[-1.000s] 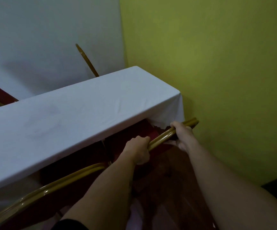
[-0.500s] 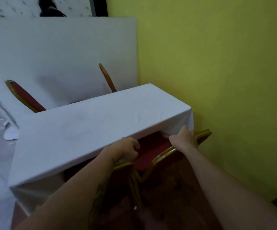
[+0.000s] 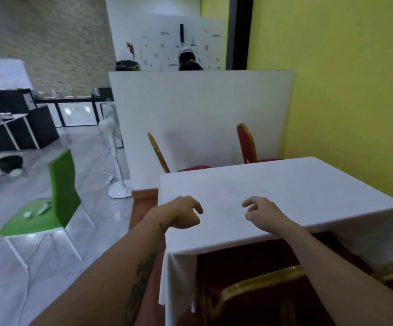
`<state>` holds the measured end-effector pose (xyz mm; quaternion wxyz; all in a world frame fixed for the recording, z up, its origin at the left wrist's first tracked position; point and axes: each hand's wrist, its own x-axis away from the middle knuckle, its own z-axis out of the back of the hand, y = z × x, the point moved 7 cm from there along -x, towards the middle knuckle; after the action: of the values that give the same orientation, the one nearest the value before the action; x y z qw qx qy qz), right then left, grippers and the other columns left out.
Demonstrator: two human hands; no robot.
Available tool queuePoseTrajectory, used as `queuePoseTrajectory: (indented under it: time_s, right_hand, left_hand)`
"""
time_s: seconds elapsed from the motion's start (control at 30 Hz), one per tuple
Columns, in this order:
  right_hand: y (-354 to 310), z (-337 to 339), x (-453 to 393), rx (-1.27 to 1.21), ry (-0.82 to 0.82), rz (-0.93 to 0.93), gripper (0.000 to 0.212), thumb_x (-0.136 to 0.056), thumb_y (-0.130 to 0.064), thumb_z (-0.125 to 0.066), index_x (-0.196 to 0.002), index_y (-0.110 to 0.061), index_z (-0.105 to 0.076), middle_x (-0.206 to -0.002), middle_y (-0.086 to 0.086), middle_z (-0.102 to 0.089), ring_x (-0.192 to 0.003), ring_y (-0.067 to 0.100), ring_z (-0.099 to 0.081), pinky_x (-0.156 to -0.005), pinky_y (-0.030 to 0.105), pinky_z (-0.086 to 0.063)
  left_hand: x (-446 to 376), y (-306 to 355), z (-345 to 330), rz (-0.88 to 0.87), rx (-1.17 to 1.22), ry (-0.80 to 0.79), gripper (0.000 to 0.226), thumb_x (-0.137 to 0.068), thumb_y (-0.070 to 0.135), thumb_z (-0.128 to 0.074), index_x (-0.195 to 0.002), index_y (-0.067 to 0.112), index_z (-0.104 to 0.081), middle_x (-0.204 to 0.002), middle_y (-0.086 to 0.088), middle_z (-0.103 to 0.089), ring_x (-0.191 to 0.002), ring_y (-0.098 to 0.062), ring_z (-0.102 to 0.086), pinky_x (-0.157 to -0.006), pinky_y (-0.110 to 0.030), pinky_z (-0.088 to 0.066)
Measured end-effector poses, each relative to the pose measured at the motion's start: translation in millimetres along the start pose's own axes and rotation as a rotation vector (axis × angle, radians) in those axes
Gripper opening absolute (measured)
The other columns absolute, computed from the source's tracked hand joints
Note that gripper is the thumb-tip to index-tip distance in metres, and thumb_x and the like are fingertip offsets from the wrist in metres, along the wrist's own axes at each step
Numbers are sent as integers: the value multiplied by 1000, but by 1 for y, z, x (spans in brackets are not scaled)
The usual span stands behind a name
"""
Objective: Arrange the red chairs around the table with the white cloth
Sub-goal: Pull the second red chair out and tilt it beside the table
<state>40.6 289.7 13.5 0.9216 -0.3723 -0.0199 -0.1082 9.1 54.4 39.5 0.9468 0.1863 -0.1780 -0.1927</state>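
A red chair [image 3: 261,300] with a gold frame is tucked under the near edge of the table [image 3: 284,191], which is draped in white cloth. Two more red chairs [image 3: 246,143] are set at the far side. Above the cloth, the left hand [image 3: 183,214] and right hand [image 3: 264,211] are held empty, fingers [image 3: 196,205] loosely curled.

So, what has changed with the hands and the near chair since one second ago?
Both hands let go of the near red chair's gold frame and rose: the left hand and right hand now hover open and empty above the white cloth. The view lifted too, showing the room. The chair stays tucked under the table's near side, and the two far red chairs stay in place.
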Motion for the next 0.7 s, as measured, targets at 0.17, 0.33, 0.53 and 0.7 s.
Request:
queuePoseTrajectory:
  time_s: [0.17,0.33,0.53,0.7]
  right_hand:
    - [-96,-61,-47,6,-63,84,32,-94,-10,-53,-121,-24,-63,-114,2,-63,-94,17,-65,-73,28,-53]
    - [-156,-108,-114,5,-101,124,34,-92,-9,-52,-119,-25,-65,-110,2,-66,-95,17,-65,-78,30,-56]
    - [-201,-144,-239,-62,-85,128,35,-92,-6,-51,-119,-22,-66,-113,6,-67,-93,17,-65,-67,26,-48]
    - [-235,-158,-340,-68,-82,100,37,-92,-1,-54,-122,-17,-67,-120,7,-67,-108,23,-63,-82,29,-51]
  left_hand:
    - [9,-98,62,61,99,130,47,-85,10,-56,-129,25,-65,-124,-2,-68,-97,-17,-68,-86,-30,-59]
    - [-10,-170,101,91,89,209,46,-85,4,-56,-128,17,-66,-125,-4,-68,-107,-20,-66,-93,-33,-57]
    - [-91,-249,159,126,4,228,44,-88,2,-53,-126,16,-68,-123,-4,-68,-98,-18,-65,-83,-26,-54]
    - [-176,-301,221,164,-63,235,44,-89,8,-52,-129,18,-67,-123,-5,-68,-97,-20,-64,-88,-30,-55]
